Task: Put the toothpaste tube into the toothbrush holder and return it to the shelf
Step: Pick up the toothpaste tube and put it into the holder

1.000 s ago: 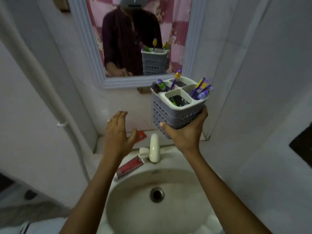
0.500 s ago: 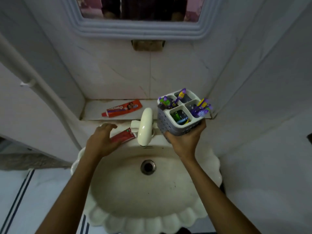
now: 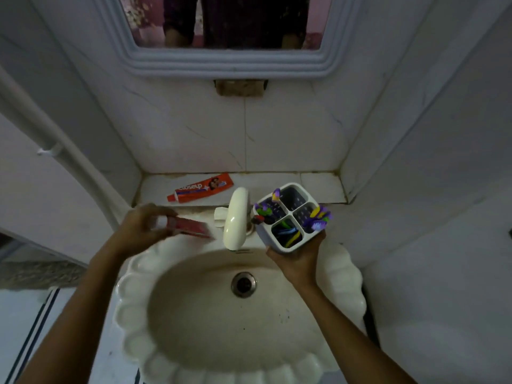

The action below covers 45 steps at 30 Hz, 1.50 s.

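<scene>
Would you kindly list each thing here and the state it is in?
Left hand: shut on the red toothpaste tube, blurred.
Right hand: holding the toothbrush holder upright.
Holder's back compartment: empty.
Orange toothpaste tube: lying flat on the shelf.
Tap: no water running.

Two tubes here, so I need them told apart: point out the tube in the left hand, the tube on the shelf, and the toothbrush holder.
held toothpaste tube point(image 3: 191, 228): head view, mid-body, blurred.
shelf toothpaste tube point(image 3: 203, 187): head view, on the printed label.
toothbrush holder point(image 3: 288, 213): head view, centre divider of its rim.

Two toothpaste tubes point(image 3: 201, 187) point(image 3: 188, 227), one four-compartment toothbrush holder point(image 3: 288, 217), one sink point(image 3: 343, 275), one tap point(image 3: 236, 217).
</scene>
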Each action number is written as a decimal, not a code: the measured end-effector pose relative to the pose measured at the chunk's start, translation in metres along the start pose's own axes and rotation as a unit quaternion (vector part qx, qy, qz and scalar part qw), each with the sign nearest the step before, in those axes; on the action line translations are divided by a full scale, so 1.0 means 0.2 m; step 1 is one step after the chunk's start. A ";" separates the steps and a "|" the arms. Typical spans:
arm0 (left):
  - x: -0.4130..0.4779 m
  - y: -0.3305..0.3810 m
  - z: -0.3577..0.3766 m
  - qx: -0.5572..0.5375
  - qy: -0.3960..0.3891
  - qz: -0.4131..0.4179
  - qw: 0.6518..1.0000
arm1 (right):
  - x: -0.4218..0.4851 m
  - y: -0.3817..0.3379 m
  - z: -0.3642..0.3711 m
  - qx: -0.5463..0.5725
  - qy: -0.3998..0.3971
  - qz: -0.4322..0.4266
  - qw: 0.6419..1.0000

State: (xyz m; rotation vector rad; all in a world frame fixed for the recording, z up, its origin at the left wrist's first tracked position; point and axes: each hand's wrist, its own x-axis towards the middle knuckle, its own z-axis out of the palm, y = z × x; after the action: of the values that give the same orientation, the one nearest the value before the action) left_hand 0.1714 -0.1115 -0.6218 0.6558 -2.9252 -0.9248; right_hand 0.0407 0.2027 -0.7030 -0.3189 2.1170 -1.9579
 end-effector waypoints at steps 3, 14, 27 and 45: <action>0.02 0.17 -0.23 -0.055 0.052 0.016 0.997 | -0.01 -0.03 0.03 0.064 0.042 0.008 0.997; 0.35 1.05 -0.36 -0.135 -0.033 0.169 0.976 | 0.01 0.00 0.04 0.023 0.048 -0.040 0.998; 0.51 1.31 -0.11 0.028 -0.154 0.172 0.973 | 0.01 0.01 0.03 0.005 0.044 -0.056 0.997; 0.57 1.06 -0.02 0.029 -0.083 0.229 0.969 | 0.04 0.01 0.03 -0.016 0.073 -0.011 0.997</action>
State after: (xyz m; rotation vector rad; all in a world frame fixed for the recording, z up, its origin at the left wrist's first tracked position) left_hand -0.0154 -0.0021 -0.5150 -0.1118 -3.0442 -0.8718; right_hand 0.0356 0.1951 -0.7060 -0.2106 2.2441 -2.0184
